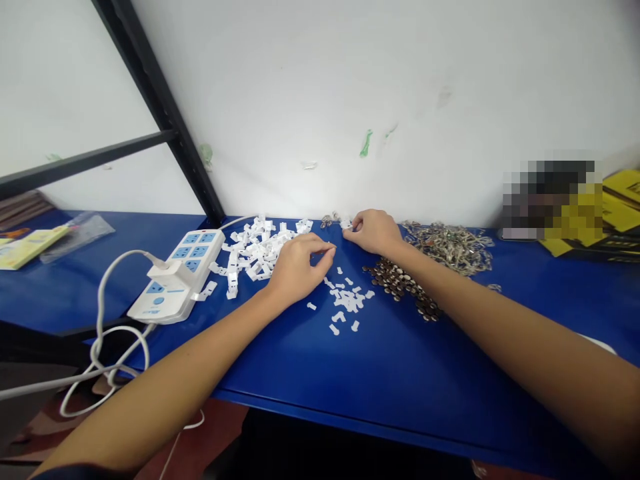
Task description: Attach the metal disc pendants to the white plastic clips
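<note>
1. Blue counter (350, 380), near edge at six o'clock.
2. Small white tabs (350, 300) scattered at five o'clock; dark discs (394, 279) at four.
3. Left hand (300, 270), seven o'clock: grip narrow, contents unclear. White clips (263, 247) heaped at nine.
4. Right hand (375, 231), three o'clock: fingertips touching a white piece (346, 225); cannot tell whether gripped. Farther right, a shiny heap (455, 247).
5. White wall (300, 100), twelve o'clock.
</note>
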`<state>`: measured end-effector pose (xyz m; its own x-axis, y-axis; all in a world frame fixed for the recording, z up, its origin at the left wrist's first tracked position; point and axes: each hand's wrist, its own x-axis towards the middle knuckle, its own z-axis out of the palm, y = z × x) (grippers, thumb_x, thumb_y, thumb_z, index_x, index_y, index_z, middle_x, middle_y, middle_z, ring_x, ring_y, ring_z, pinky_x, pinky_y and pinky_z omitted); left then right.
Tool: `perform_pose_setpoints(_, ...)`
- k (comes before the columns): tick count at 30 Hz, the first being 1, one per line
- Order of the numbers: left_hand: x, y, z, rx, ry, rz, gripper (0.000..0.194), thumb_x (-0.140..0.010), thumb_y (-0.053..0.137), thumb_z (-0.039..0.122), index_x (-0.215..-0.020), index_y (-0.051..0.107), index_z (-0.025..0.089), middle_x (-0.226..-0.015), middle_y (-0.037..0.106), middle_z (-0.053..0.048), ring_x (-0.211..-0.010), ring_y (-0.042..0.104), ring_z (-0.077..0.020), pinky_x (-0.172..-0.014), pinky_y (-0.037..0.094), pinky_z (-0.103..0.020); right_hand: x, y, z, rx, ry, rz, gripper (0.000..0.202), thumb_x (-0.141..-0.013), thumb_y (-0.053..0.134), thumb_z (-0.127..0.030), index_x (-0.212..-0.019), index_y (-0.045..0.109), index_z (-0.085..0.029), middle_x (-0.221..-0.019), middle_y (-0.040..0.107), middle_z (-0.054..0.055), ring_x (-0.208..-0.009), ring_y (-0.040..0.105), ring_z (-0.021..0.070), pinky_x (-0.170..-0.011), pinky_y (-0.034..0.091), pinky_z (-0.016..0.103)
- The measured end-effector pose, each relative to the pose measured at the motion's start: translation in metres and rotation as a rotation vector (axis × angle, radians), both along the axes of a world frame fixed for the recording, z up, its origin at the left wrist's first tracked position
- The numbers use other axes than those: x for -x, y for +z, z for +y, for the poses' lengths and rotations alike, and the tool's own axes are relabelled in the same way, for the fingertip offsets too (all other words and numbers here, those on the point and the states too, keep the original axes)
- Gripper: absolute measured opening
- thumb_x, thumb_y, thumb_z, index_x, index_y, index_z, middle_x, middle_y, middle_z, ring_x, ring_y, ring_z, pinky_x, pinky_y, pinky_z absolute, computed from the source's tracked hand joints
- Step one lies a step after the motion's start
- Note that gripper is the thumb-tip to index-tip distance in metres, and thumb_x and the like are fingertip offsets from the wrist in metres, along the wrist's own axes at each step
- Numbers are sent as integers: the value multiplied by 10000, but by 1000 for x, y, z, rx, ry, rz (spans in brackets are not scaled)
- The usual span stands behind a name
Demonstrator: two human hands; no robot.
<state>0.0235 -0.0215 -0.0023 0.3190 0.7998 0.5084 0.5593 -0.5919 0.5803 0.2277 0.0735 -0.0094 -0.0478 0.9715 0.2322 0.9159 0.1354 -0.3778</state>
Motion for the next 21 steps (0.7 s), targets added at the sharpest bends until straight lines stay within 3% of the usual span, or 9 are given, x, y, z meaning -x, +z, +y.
perform_pose_setpoints(5,2,1,4,9,135,-202,237,-955,616,353,-957,816,225,-922,764,-61,-847,671,-197,-761,541,-336,-5,16,-28,-33,127,66,250,-787,710,-348,-960,750,-172,-923,768,87,-809,687,227,-729,514,357)
perform_pose_setpoints(8,4,2,10,195,185,-472,346,-958,625,478,-913,811,191,-904,767,-81,-828,683,-194,-743,554,-326,-10,34,-64,-136,310,147,253,-816,709,-368,-987,742,-185,-896,739,63,-777,666,190,-715,519,337)
perform_pose_setpoints(11,3,4,13,578,-8,-699,442,-923,670,572,-897,809,153,-910,770,-117,-799,693,-183,-767,570,-329,-14,41,-98,-246,522,212,256,-886,660,-338,-1088,724,-195,-902,698,55,-751,642,173,-692,523,336)
perform_pose_setpoints(13,2,5,10,771,-208,-677,456,-892,712,589,-858,809,146,-892,768,-127,-787,698,-180,-797,571,-337,-16,37,-113,-287,589,188,256,-922,621,-299,-1149,703,-214,-923,676,55,-757,630,171,-685,526,334)
perform_pose_setpoints(16,-2,4,2,817,-366,-532,400,-872,758,554,-848,822,160,-837,762,-112,-790,703,-179,-821,558,-334,-18,23,-124,-320,606,145,240,-958,588,-276,-1177,678,-237,-931,651,58,-762,611,172,-681,529,332)
perform_pose_setpoints(21,-3,-2,-3,850,-393,-479,318,-843,810,484,-986,842,202,-858,773,-95,-818,716,-185,-843,551,-340,-19,10,-131,-343,627,213,258,-980,583,-252,-1225,664,-240,-962,656,65,-741,620,162,-613,531,305)
